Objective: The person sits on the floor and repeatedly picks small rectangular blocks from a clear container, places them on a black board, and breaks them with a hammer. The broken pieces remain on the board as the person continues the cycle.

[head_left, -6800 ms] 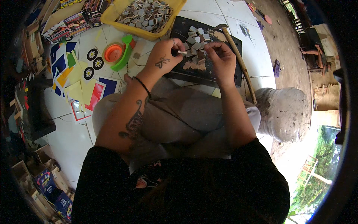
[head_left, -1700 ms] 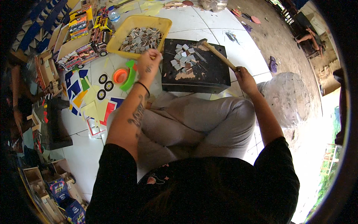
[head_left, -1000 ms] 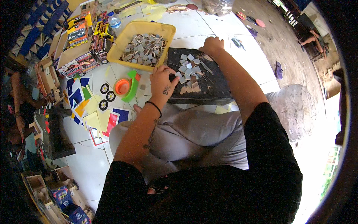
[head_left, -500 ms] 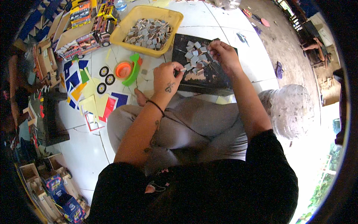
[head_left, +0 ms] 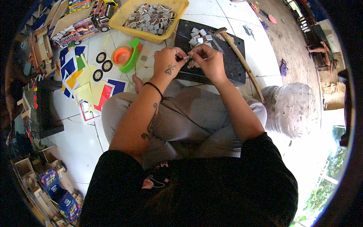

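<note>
My left hand (head_left: 165, 62) and my right hand (head_left: 208, 62) meet fingertip to fingertip over the near side of a black slab (head_left: 236, 53). Between the left thumb and forefinger is a small, pale-edged square piece (head_left: 186, 57). The right thumb and forefinger are pinched together at its edge; whether they hold something tiny of their own cannot be made out. Just beyond the hands, several loose grey-faced square pieces (head_left: 197, 36) lie on the slab. A hammer (head_left: 239, 53) with a wooden handle rests across the slab's right part, its handle slanting down toward my right knee.
Beyond the slab stands a yellow basin (head_left: 115, 22) of similar squares. To the left are an orange roll in a green tape dispenser (head_left: 130, 60), printed wheel discs (head_left: 107, 65), coloured sheets (head_left: 68, 72) and toy trucks (head_left: 81, 32). A whitish rounded bundle (head_left: 291, 109) sits at right.
My right hand has moved left from beside the hammer head to meet my left hand at the small piece. The hammer, mostly hidden before, now shows. The whole view has shifted slightly.
</note>
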### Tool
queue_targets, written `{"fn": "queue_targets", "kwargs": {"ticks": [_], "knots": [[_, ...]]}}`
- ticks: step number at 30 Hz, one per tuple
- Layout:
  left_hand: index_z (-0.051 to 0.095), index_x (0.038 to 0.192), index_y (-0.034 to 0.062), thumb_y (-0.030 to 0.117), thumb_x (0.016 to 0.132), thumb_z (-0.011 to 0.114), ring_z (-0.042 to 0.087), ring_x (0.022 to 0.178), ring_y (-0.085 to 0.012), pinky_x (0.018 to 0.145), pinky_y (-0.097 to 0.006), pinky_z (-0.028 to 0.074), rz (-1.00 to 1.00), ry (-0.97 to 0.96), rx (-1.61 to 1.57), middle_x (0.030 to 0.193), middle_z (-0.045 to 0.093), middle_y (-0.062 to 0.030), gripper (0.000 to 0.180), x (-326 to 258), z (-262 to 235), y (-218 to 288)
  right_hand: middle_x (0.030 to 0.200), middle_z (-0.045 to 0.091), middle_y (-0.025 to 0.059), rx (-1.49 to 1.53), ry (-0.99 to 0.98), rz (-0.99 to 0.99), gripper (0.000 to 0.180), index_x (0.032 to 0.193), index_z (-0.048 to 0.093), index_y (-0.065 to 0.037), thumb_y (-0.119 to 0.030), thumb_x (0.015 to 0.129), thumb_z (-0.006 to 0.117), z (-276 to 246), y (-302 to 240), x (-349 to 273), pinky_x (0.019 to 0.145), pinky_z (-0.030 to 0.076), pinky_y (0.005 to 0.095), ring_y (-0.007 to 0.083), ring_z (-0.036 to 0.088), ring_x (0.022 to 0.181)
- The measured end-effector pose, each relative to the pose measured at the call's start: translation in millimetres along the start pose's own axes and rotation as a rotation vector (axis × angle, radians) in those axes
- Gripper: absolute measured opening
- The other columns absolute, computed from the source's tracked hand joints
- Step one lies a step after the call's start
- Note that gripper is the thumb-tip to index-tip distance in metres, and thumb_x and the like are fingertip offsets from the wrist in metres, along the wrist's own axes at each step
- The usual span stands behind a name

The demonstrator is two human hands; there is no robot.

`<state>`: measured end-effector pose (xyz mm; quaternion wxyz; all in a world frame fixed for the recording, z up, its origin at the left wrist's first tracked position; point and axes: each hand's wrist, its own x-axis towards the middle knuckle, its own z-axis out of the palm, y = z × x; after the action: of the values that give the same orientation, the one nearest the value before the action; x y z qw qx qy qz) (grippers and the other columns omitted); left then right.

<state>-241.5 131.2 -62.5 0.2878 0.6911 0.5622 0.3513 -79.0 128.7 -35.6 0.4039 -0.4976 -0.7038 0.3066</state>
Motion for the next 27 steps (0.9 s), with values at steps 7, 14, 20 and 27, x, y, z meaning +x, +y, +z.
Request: {"fn": "queue_targets", "kwargs": {"ticks": [7,14,20,27], "knots": [[0.069,0.077,0.0118,0.022,0.072,0.073,0.063,0.075,-0.0245,0.075,-0.04,0.039,0.062,0.032,0.079,0.073,0.068,-0.0043,0.011,0,0,-2,0.074,0.066,0.0057,-0.146,-0.022,-0.025,0.011,0.085,0.065,0.0,-0.009,0.082,0.069,0,-3,3,0.059,0.049,0.0238,0.0081,0.061,0.066],[0.07,0.079,0.0119,0.021,0.073,0.072,0.063,0.076,-0.0248,0.076,-0.041,0.039,0.07,0.033,0.087,0.076,0.069,-0.0048,0.011,-1,-2,2,0.073,0.067,0.0108,-0.118,-0.033,-0.064,0.007,0.084,0.065,-0.001,-0.007,0.08,0.067,1,-8,3,0.056,0.051,0.0286,0.0161,0.065,0.06],[0.07,0.079,0.0115,0.022,0.074,0.072,0.063,0.075,-0.0246,0.075,-0.04,0.038,0.044,0.028,0.075,0.075,0.069,-0.0053,0.012,-1,-2,3,0.074,0.066,0.0123,-0.262,-0.054,-0.155,0.009,0.086,0.064,-0.001,-0.008,0.08,0.067,0,-9,5,0.057,0.05,0.0291,0.0176,0.064,0.059],[0.07,0.079,0.0116,0.022,0.074,0.072,0.064,0.075,-0.0242,0.075,-0.04,0.038,0.064,0.024,0.072,0.075,0.069,-0.0056,0.012,0,0,-1,0.072,0.066,0.0091,-0.116,-0.045,0.032,0.012,0.086,0.065,0.0,-0.011,0.081,0.068,0,-12,3,0.056,0.048,0.0256,0.0102,0.06,0.06]]}}
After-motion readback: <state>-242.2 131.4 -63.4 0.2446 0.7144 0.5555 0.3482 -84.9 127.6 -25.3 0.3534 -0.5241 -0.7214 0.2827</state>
